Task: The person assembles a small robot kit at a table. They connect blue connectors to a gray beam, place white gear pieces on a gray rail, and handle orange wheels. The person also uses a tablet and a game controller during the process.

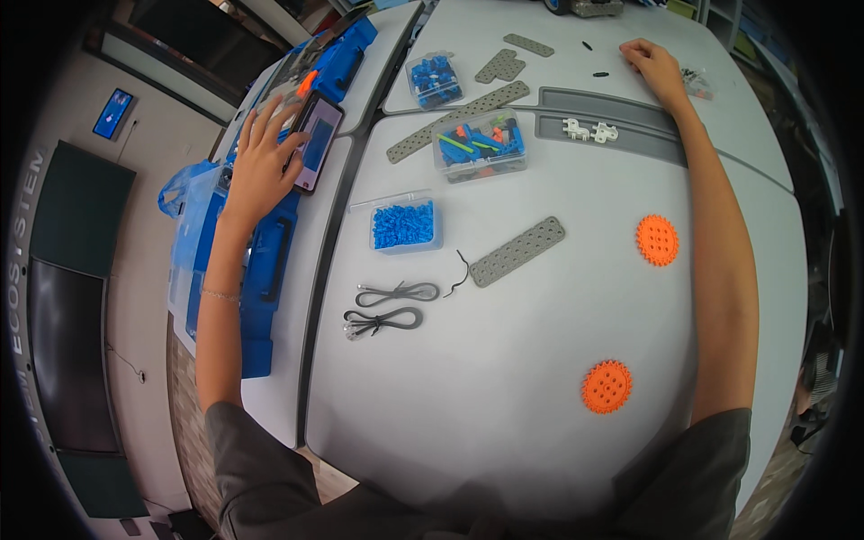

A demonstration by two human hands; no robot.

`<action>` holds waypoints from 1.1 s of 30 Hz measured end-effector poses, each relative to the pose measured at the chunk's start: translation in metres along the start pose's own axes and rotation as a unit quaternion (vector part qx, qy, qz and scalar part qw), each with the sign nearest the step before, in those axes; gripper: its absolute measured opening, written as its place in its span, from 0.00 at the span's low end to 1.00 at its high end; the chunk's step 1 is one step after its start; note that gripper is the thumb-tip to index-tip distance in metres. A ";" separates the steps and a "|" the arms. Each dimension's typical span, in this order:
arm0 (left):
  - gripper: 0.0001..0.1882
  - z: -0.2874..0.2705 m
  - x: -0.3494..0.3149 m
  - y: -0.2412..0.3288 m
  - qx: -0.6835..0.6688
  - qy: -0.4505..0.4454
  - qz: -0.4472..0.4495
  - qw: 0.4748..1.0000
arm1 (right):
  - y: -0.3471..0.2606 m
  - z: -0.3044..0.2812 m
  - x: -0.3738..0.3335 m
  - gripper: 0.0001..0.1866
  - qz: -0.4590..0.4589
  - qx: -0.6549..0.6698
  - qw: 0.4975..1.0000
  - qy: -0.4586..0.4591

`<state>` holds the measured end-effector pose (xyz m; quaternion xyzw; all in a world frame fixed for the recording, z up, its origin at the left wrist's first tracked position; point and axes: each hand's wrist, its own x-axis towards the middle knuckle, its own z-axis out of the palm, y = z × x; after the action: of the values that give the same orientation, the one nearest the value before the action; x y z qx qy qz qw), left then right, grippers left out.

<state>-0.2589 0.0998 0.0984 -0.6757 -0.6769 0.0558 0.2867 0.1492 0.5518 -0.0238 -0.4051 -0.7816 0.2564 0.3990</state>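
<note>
My left hand (261, 166) reaches over a dark-framed phone (319, 144) at the table's left side, fingers spread apart and the thumb side at its screen. Across the table, my right hand (655, 68) is closed, its fingertips together near the surface; what they hold, if anything, is hidden. Small black connector pieces (601, 75) lie just left of it, and a small clear bag of parts (697, 84) lies behind its wrist. White plastic connectors (589, 131) rest in a grey tray (648, 144) beside my right forearm.
Clear boxes hold blue pins (402, 225), mixed pieces (468, 153) and blue connectors (436, 83). Grey perforated plates (517, 252), bundled cables (385, 319) and two orange gears (657, 240) lie on the white table (504, 387). Blue cases (274, 261) stand at left.
</note>
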 end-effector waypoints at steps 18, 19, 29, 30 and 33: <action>0.10 0.001 -0.005 -0.003 0.021 0.012 0.004 1.000 | 0.000 0.000 0.000 0.18 0.001 -0.007 1.000 -0.006; 0.11 0.000 -0.005 -0.004 0.018 0.011 0.002 1.000 | -0.001 -0.001 0.000 0.17 -0.003 0.000 1.000 -0.012; 0.13 0.007 -0.009 0.003 -0.009 -0.013 0.016 1.000 | -0.004 -0.001 -0.001 0.17 0.011 0.006 1.000 -0.021; 0.12 0.008 -0.009 0.004 -0.003 -0.015 0.027 1.000 | -0.004 -0.001 0.000 0.17 0.014 0.007 1.000 -0.023; 0.12 0.009 -0.009 0.005 0.013 -0.023 0.025 0.999 | -0.004 -0.001 0.000 0.16 0.020 -0.003 1.000 -0.020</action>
<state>-0.2599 0.0949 0.0858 -0.6871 -0.6656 0.0875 0.2779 0.1482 0.5500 -0.0203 -0.4168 -0.7818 0.2707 0.3765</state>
